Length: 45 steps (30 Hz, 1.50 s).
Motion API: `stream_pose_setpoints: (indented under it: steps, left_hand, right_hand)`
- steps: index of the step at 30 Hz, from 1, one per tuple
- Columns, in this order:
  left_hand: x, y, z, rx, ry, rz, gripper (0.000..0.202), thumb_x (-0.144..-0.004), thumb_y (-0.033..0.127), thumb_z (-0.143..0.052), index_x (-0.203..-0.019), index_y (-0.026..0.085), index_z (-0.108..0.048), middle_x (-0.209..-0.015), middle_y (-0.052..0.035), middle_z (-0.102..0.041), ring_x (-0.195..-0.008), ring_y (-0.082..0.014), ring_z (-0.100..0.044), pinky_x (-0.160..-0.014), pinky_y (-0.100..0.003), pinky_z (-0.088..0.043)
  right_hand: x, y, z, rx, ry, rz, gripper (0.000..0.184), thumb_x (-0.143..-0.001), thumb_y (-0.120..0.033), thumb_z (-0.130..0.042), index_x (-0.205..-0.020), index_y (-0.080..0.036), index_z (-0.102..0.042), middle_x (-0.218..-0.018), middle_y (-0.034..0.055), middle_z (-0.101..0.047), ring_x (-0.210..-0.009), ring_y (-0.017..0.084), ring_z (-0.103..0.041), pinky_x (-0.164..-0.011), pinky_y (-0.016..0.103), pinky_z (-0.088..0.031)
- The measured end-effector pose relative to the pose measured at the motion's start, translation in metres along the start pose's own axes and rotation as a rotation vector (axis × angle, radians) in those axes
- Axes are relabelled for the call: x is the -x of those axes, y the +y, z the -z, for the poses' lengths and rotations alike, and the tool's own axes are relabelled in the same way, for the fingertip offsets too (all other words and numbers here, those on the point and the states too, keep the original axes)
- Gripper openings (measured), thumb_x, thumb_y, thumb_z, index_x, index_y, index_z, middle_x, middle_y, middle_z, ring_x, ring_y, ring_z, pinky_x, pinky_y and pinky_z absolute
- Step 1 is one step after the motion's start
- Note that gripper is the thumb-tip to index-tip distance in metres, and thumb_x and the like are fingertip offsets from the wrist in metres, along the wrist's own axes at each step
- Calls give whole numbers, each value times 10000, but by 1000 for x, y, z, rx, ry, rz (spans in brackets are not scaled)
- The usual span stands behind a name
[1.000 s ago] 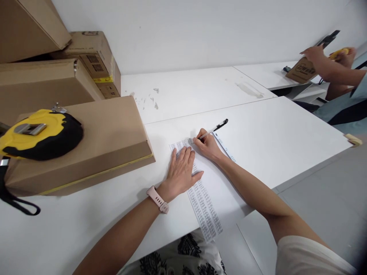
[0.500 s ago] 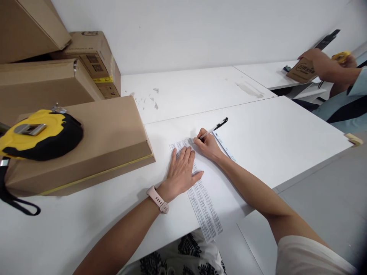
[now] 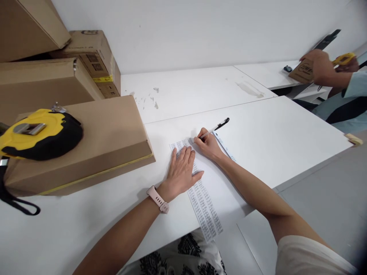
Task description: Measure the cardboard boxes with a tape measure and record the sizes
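Observation:
A sheet of paper (image 3: 205,206) with columns of dense handwriting lies on the white table, its near end hanging past the edge. My left hand (image 3: 182,172) rests flat on the sheet with fingers spread, a pink band at the wrist. Just right of it, my right hand (image 3: 208,146) is closed around a pen (image 3: 213,129) with a clear barrel and black cap end. The pen's tip is at the sheet's upper part, mostly hidden by my fingers. Under my right hand and forearm, a second sheet with blue print (image 3: 225,147) shows in part.
A yellow and black tape measure (image 3: 40,133) sits on a cardboard box (image 3: 111,126) at left, with more boxes (image 3: 91,61) stacked behind. At far right, another person's hands (image 3: 323,67) hold a small carton (image 3: 303,71) and a yellow tool (image 3: 344,59).
My right hand and the pen shift very slightly; my left hand stays put. At far right, the other person's hands and the yellow tool have moved a little.

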<state>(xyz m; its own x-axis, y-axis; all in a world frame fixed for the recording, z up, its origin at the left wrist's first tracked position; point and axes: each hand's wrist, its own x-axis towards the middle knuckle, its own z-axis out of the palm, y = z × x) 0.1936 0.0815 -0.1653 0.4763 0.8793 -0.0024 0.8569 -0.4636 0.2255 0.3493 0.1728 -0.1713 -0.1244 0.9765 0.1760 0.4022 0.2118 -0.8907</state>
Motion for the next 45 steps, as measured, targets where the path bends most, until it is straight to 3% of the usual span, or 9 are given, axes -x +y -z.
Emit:
stream_pose_setpoints:
  steps: [45]
  left_hand:
    - [0,-3,-8,-11,62,-26,742,-992,580,-360,-1505,44,-373,-1610,-208,-349,-1519,-335,-248,-1244,-588,-125]
  right_hand:
    - [-1,1,1,21,-10,9,165,-766,-235,-564,-705,-237,-411,-561,-68,-387,-537,112,-343,-535,290,-261]
